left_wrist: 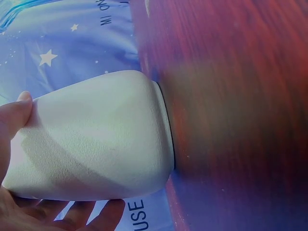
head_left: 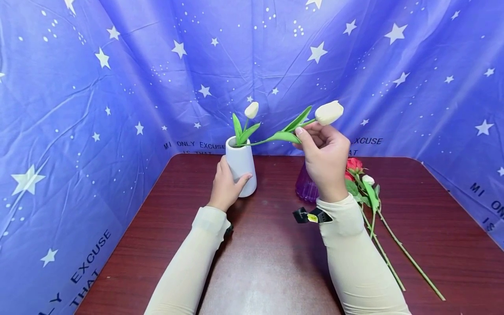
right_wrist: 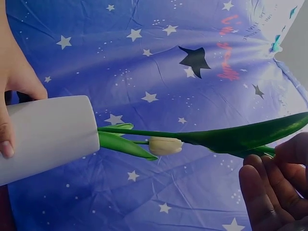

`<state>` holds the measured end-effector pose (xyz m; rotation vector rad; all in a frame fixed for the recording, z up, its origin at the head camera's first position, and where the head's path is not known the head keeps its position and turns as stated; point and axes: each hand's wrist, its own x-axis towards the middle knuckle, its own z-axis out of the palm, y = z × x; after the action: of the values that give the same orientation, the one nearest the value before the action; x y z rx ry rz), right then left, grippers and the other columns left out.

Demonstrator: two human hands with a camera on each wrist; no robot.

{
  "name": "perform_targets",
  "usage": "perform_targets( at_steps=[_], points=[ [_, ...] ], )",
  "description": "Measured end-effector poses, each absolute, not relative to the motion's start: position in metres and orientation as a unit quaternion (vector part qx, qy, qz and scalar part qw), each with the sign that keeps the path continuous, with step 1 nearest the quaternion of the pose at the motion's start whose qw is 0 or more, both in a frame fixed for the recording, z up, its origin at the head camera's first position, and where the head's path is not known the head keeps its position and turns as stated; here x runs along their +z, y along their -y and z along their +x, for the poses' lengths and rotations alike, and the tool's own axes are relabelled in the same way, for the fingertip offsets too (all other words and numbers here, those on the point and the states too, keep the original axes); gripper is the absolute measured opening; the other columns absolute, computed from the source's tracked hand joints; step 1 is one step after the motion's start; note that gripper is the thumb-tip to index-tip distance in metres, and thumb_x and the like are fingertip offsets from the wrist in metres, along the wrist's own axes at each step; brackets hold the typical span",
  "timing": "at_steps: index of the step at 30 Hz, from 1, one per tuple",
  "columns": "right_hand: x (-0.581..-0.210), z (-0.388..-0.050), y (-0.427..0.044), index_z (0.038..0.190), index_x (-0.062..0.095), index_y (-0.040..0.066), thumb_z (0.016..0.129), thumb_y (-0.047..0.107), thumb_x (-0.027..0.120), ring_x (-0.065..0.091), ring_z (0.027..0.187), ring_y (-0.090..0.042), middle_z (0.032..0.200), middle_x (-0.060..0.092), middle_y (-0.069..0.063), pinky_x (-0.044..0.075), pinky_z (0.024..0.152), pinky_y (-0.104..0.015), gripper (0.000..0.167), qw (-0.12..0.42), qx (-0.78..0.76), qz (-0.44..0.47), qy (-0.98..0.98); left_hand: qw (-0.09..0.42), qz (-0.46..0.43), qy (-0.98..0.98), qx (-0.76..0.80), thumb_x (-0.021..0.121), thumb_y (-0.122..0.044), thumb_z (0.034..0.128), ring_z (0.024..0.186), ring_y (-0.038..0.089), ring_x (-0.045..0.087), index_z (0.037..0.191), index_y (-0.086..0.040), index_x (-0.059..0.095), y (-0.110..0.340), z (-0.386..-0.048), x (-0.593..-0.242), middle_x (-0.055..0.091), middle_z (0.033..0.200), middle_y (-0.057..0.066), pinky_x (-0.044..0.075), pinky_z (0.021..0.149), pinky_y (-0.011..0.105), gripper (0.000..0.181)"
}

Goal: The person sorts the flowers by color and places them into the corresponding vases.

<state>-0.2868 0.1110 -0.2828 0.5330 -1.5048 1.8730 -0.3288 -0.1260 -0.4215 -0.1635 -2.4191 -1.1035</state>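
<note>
A white vase [head_left: 243, 168] stands on the table, and my left hand [head_left: 226, 186] grips its side, thumb and fingers around it; the left wrist view shows the vase's base [left_wrist: 163, 125] on the wood. Inside the vase is one white tulip [head_left: 251, 110] with green leaves. Between thumb and fingers, my right hand [head_left: 327, 157] pinches a second white tulip [head_left: 328, 113] just below its bloom. This tulip slants, nearly level, its stem [right_wrist: 139, 132] reaching back to the vase mouth. How far the stem end goes inside is hidden.
A purple ribbed glass vessel [head_left: 307, 186] stands behind my right hand, partly hidden. To the right lie red roses [head_left: 354, 165] and another white tulip [head_left: 368, 180], their stems stretching toward the front. A blue star-patterned curtain [head_left: 252, 52] encloses the table's [head_left: 267, 262] back and sides.
</note>
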Motion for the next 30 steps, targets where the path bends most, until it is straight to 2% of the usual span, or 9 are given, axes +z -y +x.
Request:
perform_targets(
  at_steps=[7,14,24,30],
  points=[
    [-0.281,-0.287,-0.108,0.092,0.074,0.001,0.09,0.004,0.076,0.074,0.071,-0.015,0.083,0.074,-0.01,0.062,0.066,-0.032,0.004,0.335,0.719,0.203,0.575,0.232,-0.054,0.883,-0.405,0.08,-0.045,0.0897,0.118,0.033,0.057,0.153,-0.009,0.029,0.126,-0.328,-0.42,0.049,0.134,0.014,0.05,0.102,0.051,0.089],
    [-0.273,-0.29,-0.101,0.093,0.072,-0.003,0.09,0.003,0.077,0.073,0.072,-0.016,0.083,0.073,-0.007,0.061,0.064,-0.031,0.008,0.337,0.715,0.197,0.58,0.226,-0.057,0.884,-0.404,0.08,-0.045,0.0895,0.118,0.033,0.057,0.154,-0.008,0.028,0.123,-0.328,-0.42,0.049,0.134,0.015,0.05,0.103,0.051,0.09],
    [-0.251,-0.302,-0.087,0.091,0.072,0.0,0.092,0.009,0.077,0.074,0.068,-0.014,0.08,0.074,-0.001,0.062,0.063,-0.029,0.01,0.355,0.66,0.212,0.627,0.234,-0.055,0.885,-0.399,0.08,-0.047,0.0892,0.117,0.033,0.058,0.153,-0.008,0.029,0.124,-0.329,-0.421,0.05,0.133,0.015,0.051,0.101,0.051,0.09],
    [-0.246,-0.309,-0.084,0.092,0.073,0.001,0.093,0.014,0.075,0.073,0.065,-0.013,0.08,0.074,-0.003,0.061,0.064,-0.029,0.014,0.35,0.623,0.197,0.671,0.234,-0.054,0.885,-0.399,0.08,-0.047,0.0894,0.117,0.033,0.058,0.153,-0.008,0.029,0.125,-0.33,-0.421,0.05,0.133,0.015,0.05,0.103,0.051,0.09]
  ],
)
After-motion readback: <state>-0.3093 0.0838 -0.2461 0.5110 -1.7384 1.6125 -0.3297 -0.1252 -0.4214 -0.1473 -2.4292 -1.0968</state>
